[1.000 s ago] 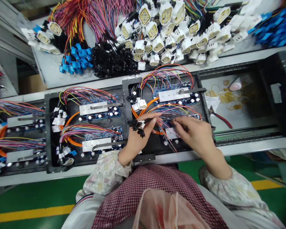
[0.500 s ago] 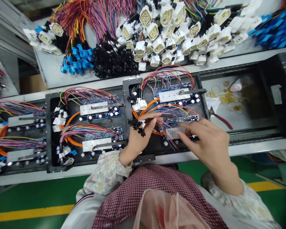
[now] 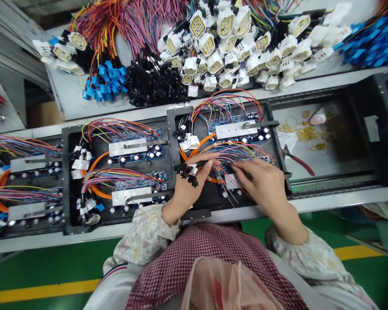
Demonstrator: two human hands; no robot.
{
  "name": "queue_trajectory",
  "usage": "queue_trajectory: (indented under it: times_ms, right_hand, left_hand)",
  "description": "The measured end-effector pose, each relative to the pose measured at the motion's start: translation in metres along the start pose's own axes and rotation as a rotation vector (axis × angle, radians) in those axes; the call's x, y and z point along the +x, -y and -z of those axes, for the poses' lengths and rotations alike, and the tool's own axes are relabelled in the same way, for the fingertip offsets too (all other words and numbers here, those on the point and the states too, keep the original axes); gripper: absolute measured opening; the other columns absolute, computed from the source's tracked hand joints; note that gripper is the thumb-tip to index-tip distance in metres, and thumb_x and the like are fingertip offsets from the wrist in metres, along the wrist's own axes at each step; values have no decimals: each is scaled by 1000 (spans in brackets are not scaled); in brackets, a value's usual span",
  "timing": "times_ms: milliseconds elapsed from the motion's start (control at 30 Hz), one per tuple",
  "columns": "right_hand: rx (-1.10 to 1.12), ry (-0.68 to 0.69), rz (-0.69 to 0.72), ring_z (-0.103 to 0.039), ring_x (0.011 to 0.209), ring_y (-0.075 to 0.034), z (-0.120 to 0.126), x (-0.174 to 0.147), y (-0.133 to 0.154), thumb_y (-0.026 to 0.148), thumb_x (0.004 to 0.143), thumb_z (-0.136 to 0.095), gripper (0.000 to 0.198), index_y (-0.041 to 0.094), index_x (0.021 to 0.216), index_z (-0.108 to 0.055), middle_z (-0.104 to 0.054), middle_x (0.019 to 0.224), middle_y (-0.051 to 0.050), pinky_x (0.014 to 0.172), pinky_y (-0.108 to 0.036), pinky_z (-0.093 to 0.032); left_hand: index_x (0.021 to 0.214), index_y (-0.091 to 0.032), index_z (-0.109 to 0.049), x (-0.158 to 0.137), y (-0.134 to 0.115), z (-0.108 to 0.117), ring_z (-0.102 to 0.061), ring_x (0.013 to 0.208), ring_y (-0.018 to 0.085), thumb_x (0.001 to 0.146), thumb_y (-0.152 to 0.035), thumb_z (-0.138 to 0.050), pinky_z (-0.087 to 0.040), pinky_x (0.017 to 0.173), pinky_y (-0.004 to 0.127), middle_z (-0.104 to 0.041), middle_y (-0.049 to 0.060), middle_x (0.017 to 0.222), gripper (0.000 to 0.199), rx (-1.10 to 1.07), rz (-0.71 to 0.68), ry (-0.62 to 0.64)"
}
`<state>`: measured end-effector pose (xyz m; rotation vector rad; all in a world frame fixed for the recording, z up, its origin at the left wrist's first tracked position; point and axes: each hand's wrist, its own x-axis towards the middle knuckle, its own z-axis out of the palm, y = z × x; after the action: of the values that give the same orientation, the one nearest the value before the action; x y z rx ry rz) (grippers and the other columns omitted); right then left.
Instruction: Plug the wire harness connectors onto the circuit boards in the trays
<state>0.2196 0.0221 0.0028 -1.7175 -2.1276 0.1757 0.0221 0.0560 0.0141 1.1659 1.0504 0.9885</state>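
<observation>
My left hand [image 3: 191, 185] is closed around a bundle of thin wires, and the black connectors [image 3: 189, 173] at its end stick out to the left between thumb and forefinger. Loose wire ends [image 3: 229, 189] hang from the bundle over the near circuit board [image 3: 231, 181]. Just right of them, my right hand [image 3: 261, 178] pinches what looks like one thin wire at the board; its fingertips partly hide it. Under my right hand much of this board and its pale metal bar are covered. The far circuit board [image 3: 236, 129] lies behind, with coloured wires arching over it.
Left of my hands, a black tray [image 3: 66, 181] holds two wired boards. Red-handled pliers [image 3: 299, 161] and yellow rings [image 3: 310, 131] lie at the right. On the shelf behind are white connectors [image 3: 226, 26], black connectors [image 3: 155, 82] and blue connectors [image 3: 108, 79].
My right hand has moved left and its fingers have come together at the near board. The loose wire ends have shifted slightly. My left hand keeps its hold on the bundle.
</observation>
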Motion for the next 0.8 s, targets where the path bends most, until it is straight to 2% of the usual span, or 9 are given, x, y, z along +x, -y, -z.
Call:
queue_trajectory:
  times_ms: [633, 800]
  right_hand:
    - [47, 14, 40, -65, 67, -17, -2, 3, -3, 28, 96, -56, 23, 20, 89, -76, -73, 74, -4, 61, -28, -43]
    - [33, -9, 22, -66, 70, -17, 23, 0, 4, 36, 95, -61, 22, 18, 95, -74, -73, 76, -4, 65, -28, -44]
  left_hand:
    - [104, -20, -71, -1, 0, -1, -73, 83, 17, 95, -35, -61, -58, 59, 24, -78, 6, 95, 20, 28, -15, 16]
    - [107, -21, -70, -1, -2, -2, -71, 77, 14, 97, -32, -58, -57, 63, 25, -77, 5, 96, 19, 50, -45, 4]
